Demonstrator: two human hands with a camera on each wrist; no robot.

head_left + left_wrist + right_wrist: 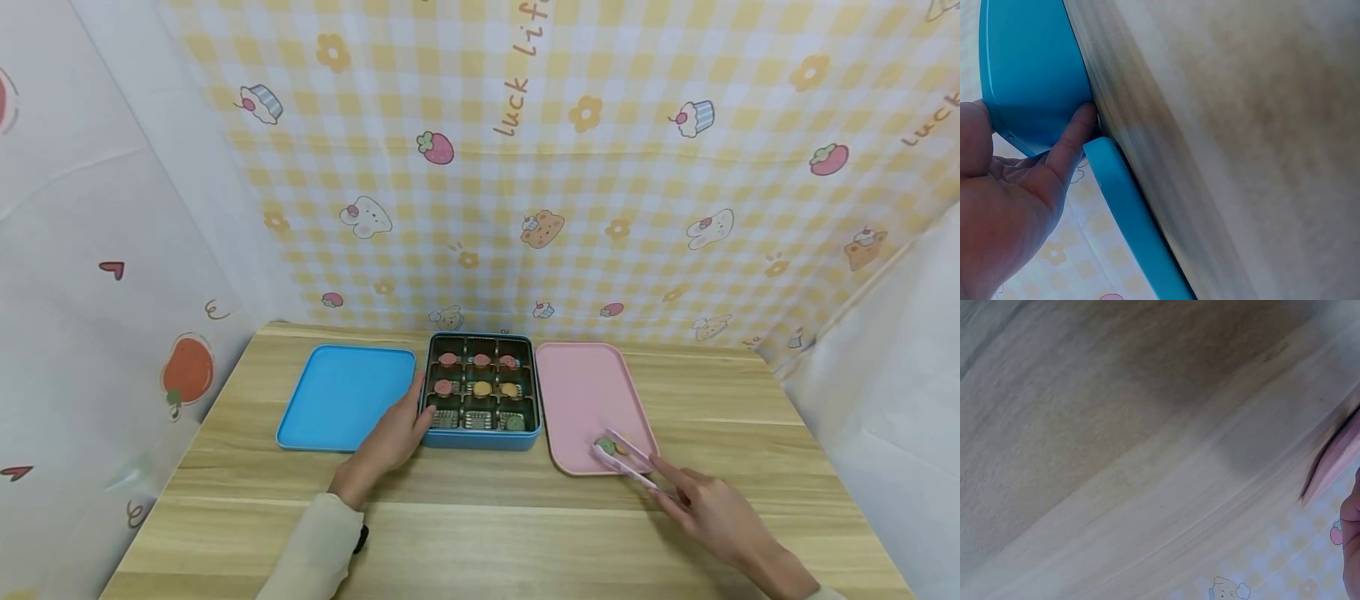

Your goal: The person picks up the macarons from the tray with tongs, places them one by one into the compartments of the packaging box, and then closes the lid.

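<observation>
A blue tin box [482, 439] with a divided insert stands at the middle of the table. My left hand [396, 427] holds its left side, thumb at the near corner. In the left wrist view, a finger of the left hand [1029, 181] lies against the blue wall. My right hand [712, 508] grips pale pink tongs [637, 477] over the pink tray [588, 383]. A small round green piece [604, 446] lies between the tong tips, a yellow piece [622, 448] beside it. Only an edge of the right hand [1352, 544] shows in the right wrist view.
Round red pieces [447, 359] sit in the tin's back row. The middle row has one red and two yellow pieces [482, 389]. A green piece [515, 422] is in the front right compartment. A blue lid-like tray [348, 396] lies left of the tin.
</observation>
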